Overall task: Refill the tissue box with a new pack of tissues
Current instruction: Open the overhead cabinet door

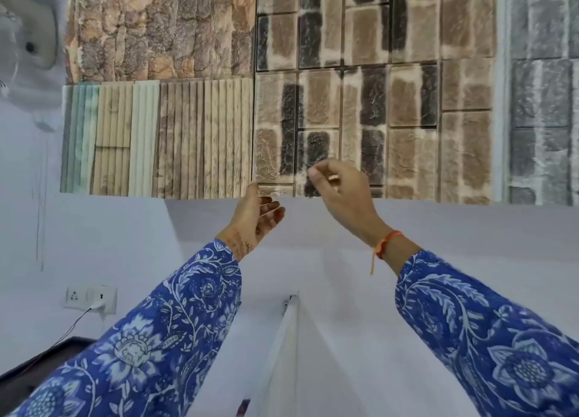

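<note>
No tissue box or tissue pack is in view. Both my arms, in blue floral sleeves, are raised in front of a wall. My left hand point(260, 214) is at the middle of the frame, palm turned right and fingers loosely curled and apart, with nothing visible in it. A little higher and to the right is my right hand point(341, 187), which has an orange thread at its wrist. Its fingertips are drawn together with nothing visible between them. The two hands are close but do not touch.
Stone and brick sample panels point(282, 87) cover the upper wall. A wall fan point(28, 31) hangs at the top left. A socket with a plugged-in wire point(91, 299) is at the lower left, above a dark surface edge point(37, 360). A white panel edge point(286, 338) rises at the bottom centre.
</note>
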